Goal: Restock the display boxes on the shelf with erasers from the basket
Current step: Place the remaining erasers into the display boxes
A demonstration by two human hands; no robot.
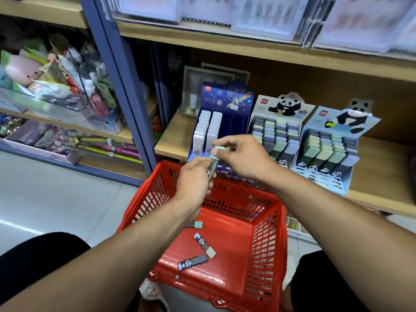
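Note:
Above the red basket [265, 239], my left hand [193, 179] grips a pale green eraser [213, 161] by its dark sleeve. My right hand [243, 156] pinches the eraser's green top end. Three more erasers lie on the basket floor: one green-tipped [196, 224], one with a panda sleeve [204, 245], one dark panda-sleeved [192, 262]. On the wooden shelf [380, 176] stand a blue display box [221, 122] with white erasers and two panda display boxes [276, 131] [331, 149] filled with green, grey and lilac erasers.
A blue metal upright [126, 86] divides this shelf from the left bay, which holds clear bins of toys [56, 86]. A framed item [195, 91] stands behind the blue box. Packaged goods hang above. My knees flank the basket; grey floor lies at the left.

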